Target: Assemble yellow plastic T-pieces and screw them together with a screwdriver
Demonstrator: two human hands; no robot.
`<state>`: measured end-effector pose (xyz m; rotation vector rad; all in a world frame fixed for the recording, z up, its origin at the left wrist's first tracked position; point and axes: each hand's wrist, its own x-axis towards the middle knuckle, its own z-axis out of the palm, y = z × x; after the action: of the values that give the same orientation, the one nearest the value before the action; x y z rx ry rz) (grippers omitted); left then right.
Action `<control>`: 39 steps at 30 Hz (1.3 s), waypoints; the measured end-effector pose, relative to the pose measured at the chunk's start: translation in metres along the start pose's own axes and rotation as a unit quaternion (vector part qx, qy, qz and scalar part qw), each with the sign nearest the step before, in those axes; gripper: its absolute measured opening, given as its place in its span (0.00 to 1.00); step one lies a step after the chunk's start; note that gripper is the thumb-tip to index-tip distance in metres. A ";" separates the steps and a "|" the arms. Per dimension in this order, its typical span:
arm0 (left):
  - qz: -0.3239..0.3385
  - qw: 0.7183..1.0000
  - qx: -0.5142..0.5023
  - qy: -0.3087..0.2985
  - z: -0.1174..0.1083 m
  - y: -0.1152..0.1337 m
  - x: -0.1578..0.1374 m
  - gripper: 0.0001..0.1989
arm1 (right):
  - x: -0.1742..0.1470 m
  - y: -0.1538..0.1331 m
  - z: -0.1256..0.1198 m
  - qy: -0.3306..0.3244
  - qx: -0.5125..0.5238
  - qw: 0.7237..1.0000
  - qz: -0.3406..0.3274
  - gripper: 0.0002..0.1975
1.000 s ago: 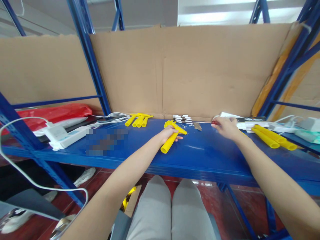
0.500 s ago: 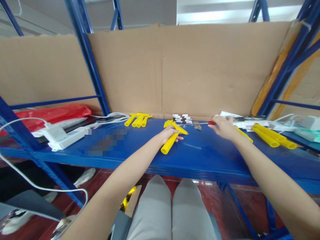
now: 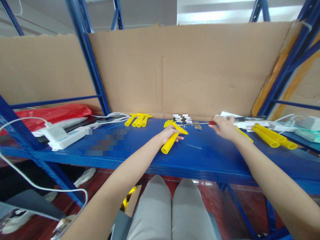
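Clasped in the left hand (image 3: 170, 133), a yellow tube (image 3: 168, 145) slants over the blue shelf (image 3: 200, 155); the right hand (image 3: 223, 127) grips a screwdriver (image 3: 212, 123) pointing towards it. Below, a cardboard box (image 3: 133, 201) holds yellow pieces (image 3: 125, 202). Both hands reach forward, well apart.

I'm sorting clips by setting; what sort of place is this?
Probably a small workshop or assembly station: a blue metal shelf serves as the workbench, several similar yellow tubular pieces lie on it, and the right hand holds a red-handled tool.
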<state>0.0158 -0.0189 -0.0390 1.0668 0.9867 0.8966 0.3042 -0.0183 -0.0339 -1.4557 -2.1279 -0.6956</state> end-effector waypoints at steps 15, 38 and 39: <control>0.002 1.000 0.018 0.008 0.003 0.002 -0.005 0.17 | 0.000 -0.001 -0.001 0.006 -0.007 1.000 -0.007 0.12; 0.172 0.933 0.290 0.125 -0.002 0.009 -0.012 0.20 | -0.001 -0.036 -0.039 -0.012 -0.086 0.995 -0.043 0.22; 0.183 0.927 0.300 0.129 -0.005 0.010 -0.012 0.20 | -0.002 -0.038 -0.039 -0.017 -0.082 0.996 -0.040 0.22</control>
<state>0.0068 -0.0261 -0.0279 1.7249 1.3569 1.0869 0.2727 -0.0566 -0.0108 -1.4822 -2.2103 -0.8988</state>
